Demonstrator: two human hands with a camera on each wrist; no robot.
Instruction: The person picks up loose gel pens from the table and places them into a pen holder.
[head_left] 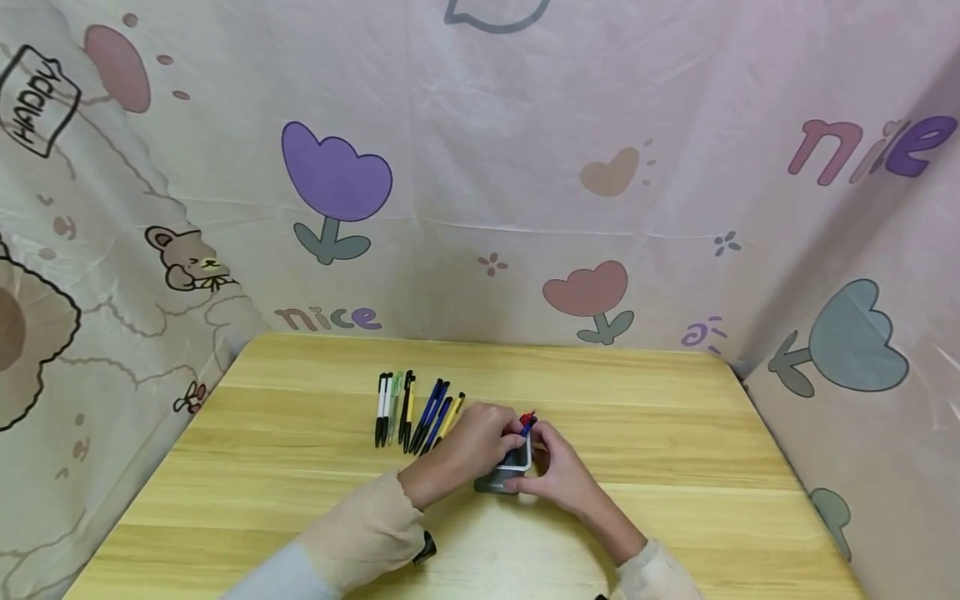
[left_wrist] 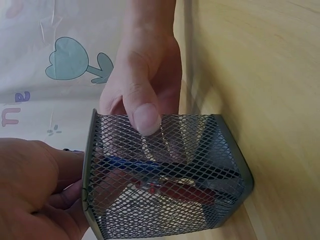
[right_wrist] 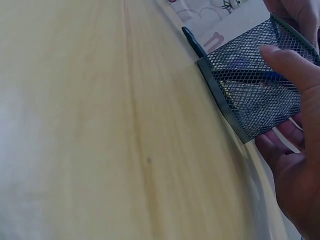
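A dark mesh pen holder [head_left: 498, 481] with a pale rim is held by my right hand [head_left: 564, 477]. Its thumb presses one mesh side in the left wrist view, the fingers wrapping the far side. Inside the holder [left_wrist: 165, 200], a blue pen [left_wrist: 130, 164] and a red pen [left_wrist: 185, 191] show through the mesh. At the holder's mouth, my left hand [head_left: 480, 439] has curled fingers and pinches the blue pen near its upper end; the fingertips are partly hidden. Red pen tops [head_left: 527, 417] stick out beside it.
Left of the holder lies a loose row of several pens: white-and-black [head_left: 384, 408], green [head_left: 395, 407], black [head_left: 406, 408], blue [head_left: 431, 417] and yellow [head_left: 452, 417]. They rest on a wooden table [head_left: 675, 433]. Patterned cloth [head_left: 480, 167] hangs behind the table and at both sides.
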